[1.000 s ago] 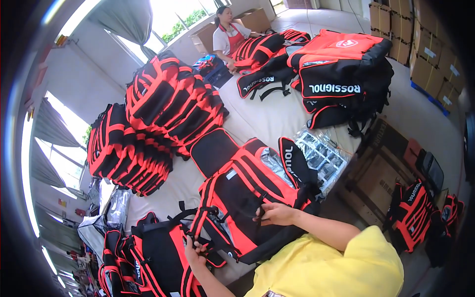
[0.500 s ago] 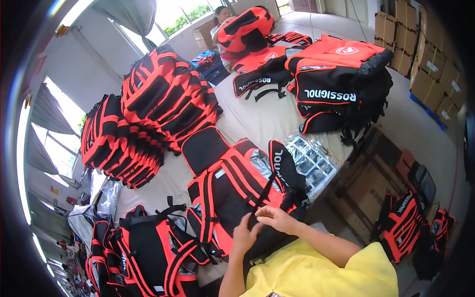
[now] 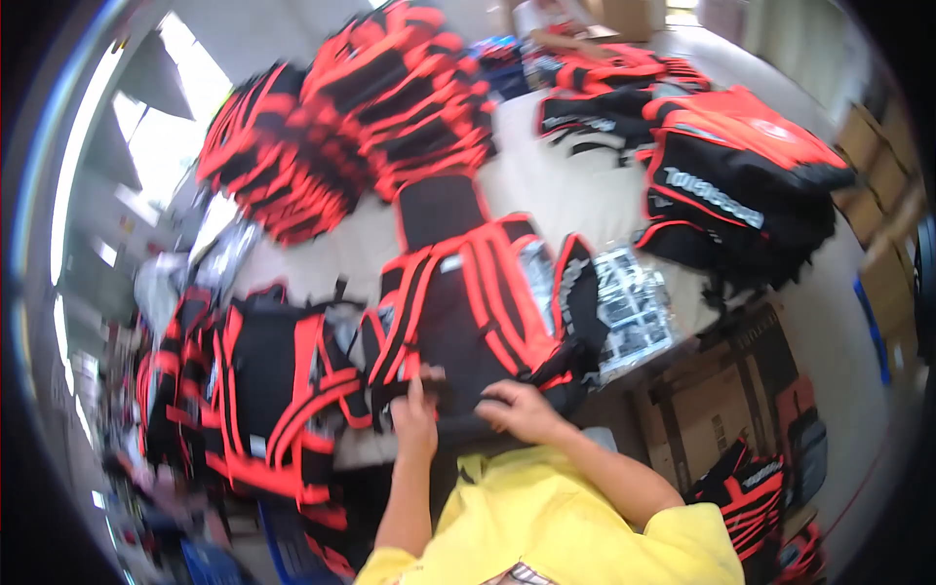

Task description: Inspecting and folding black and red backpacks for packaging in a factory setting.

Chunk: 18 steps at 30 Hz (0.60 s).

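A black and bright red-orange backpack [image 3: 448, 312] lies in front of me on the table, its shoulder straps facing up and its black top flap [image 3: 441, 210] stretched away from me. My left hand [image 3: 416, 414] is over its near left edge, fingers apart and blurred; any contact with the fabric is unclear. Over the near right edge is my right hand [image 3: 522, 409], its fingers loosely bent with nothing visible in them. To the left lies a second backpack [image 3: 268, 380] of the same kind. A plastic-wrapped packet [image 3: 632, 312] rests right of the middle backpack.
Tall stacks of matching bags [image 3: 400, 97] stand at the far left. A full black and red bag [image 3: 741, 185] sits at the table's right end. Beyond, a person [image 3: 556, 34] handles another bag. Cartons [image 3: 717, 400] and more bags are below the right edge.
My view has swung, with the bags higher in it. My hands have moved apart from each other, and the right has let go of the black strap.
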Available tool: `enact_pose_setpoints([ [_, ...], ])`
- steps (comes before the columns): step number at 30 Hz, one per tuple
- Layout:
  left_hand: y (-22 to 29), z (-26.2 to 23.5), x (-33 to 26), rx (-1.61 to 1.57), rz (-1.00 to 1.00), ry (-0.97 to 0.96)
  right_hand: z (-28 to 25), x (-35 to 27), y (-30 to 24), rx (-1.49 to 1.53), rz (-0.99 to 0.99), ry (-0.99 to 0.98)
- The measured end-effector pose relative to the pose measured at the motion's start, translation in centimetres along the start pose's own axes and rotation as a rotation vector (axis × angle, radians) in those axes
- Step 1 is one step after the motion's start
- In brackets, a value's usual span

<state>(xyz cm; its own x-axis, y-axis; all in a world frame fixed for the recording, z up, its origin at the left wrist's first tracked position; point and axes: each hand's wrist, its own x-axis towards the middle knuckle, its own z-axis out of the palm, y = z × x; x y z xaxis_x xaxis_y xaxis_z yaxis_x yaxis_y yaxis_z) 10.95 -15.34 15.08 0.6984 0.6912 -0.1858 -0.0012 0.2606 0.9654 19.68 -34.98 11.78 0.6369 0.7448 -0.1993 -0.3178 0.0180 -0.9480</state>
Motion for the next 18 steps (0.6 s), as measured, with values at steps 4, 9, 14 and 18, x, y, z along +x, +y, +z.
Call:
enact_pose_setpoints([
  [4, 0.2, -3.6, 1.4, -0.362, -0.034, -0.087, -4.2, -1.3, 0.4, 0.104, 0.100, 0.200],
  [9, -0.4, -2.8, -1.2, -0.349, -0.078, -0.079, -5.7, -2.0, 1.3, 0.200, 0.087, 0.226],
  [14, -3.4, -6.2, -0.8, -0.338, -0.133, 0.114, -6.6, -1.4, 0.7, 0.182, 0.050, 0.245],
  [18, -3.9, -5.8, -0.6, -0.169, -0.168, 0.327, -6.7, -1.6, 1.1, 0.264, 0.052, 0.283],
])
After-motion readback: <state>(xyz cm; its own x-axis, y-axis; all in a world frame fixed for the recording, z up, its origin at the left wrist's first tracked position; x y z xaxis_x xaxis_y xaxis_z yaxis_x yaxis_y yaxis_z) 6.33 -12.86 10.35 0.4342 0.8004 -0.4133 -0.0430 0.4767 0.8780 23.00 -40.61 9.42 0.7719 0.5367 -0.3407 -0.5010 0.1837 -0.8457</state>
